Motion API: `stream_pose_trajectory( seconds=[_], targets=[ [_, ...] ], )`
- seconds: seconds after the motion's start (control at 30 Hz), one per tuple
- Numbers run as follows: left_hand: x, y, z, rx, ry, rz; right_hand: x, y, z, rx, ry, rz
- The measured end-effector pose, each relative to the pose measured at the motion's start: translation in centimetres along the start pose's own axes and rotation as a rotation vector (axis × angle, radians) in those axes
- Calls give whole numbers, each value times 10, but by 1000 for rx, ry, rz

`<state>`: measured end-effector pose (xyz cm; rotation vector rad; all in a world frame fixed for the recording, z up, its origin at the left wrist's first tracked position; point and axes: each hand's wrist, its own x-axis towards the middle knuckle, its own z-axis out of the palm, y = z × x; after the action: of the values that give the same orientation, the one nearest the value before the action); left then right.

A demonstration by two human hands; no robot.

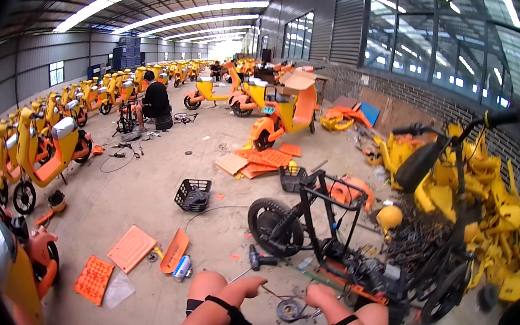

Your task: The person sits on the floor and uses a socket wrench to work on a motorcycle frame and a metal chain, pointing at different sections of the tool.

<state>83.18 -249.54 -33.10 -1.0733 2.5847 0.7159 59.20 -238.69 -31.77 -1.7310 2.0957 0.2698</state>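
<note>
My left hand (pixel 249 287) is closed on a thin cable (pixel 274 292) that runs down toward a round grey metal part, which looks like a brake plate (pixel 288 310). To the right of that plate, my right hand (pixel 320 296) is closed, and what its fingers grip is too small to make out. The plate is low between my knees. Just right of my right hand stands a stripped black scooter frame (pixel 319 220) with its rear wheel (pixel 274 227) attached. A cordless drill (pixel 260 258) lies on the floor beyond my left hand.
Orange panels (pixel 131 248), a blue-and-white can (pixel 182 267) and a black basket (pixel 193 195) lie ahead on the floor. Yellow body parts (pixel 503 210) and loose bolts (pixel 419 240) are heaped at right. Scooters (pixel 54 149) line the left; another person (pixel 154 101) sits farther off.
</note>
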Motion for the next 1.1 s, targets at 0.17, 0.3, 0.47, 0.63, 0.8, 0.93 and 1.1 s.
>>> stream_pose_trajectory(
  seconds=[0.17, 0.3, 0.47, 0.63, 0.8, 0.93, 1.1],
  targets=[
    [-9, -19, 20, -630, 449, 243, 3, 12, 12, -75, -51, -29],
    [-21, -8, 5, -487, 596, 79, 16, 16, 12, -32, 1, -2],
    [-17, -12, 8, -144, 260, -241, 14, 13, -1, 108, 103, 10],
    [-3, -16, 18, -148, 164, -154, -2, 6, -27, 288, 285, -90],
    [-2, 6, 10, -1030, 324, 85, -28, -8, -47, 398, 537, -323],
    [-15, 30, -5, -1439, 458, 214, -51, -26, -58, 404, 660, -463],
    [-48, 51, -36, -1818, 547, 370, -80, -44, -104, 252, 743, -639]
  ],
)
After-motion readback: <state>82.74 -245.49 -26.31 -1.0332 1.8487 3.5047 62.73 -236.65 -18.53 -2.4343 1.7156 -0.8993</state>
